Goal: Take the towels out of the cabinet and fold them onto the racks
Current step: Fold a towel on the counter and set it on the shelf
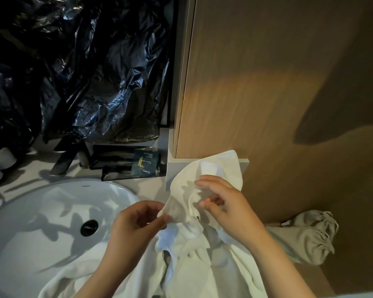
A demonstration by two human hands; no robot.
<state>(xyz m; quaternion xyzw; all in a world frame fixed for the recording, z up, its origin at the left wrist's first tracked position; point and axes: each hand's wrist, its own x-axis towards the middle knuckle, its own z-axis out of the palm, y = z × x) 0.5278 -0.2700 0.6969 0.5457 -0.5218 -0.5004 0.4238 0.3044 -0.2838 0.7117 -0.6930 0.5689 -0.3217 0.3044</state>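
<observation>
White towel [215, 168] bunched at counter front, betw sink [52, 203] and wooden cabinet panel [256, 93] — top edge lifted against the grey ledge [244, 166] at the panel's foot, rest draped low under both forearms. L hand [136, 226] pinches a towel corner betw thumb & forefinger, just beside the basin rim. R hand [226, 207] half curled on a fold higher up; can't tell if it grips. Grey cloth bag [306, 235] near R forearm, black plastic sheet [84, 61] well back — open room over the basin

- towel [202, 186]: plain white
- bin bag [84, 72]: glossy black
- wood panel [256, 82]: mid-brown w/ fine grain
- sink basin [41, 211]: white; drain [89, 227] black
- sachet [145, 163]: dark navy, gold lettering
- drawstring bag [306, 237]: pale grey
</observation>
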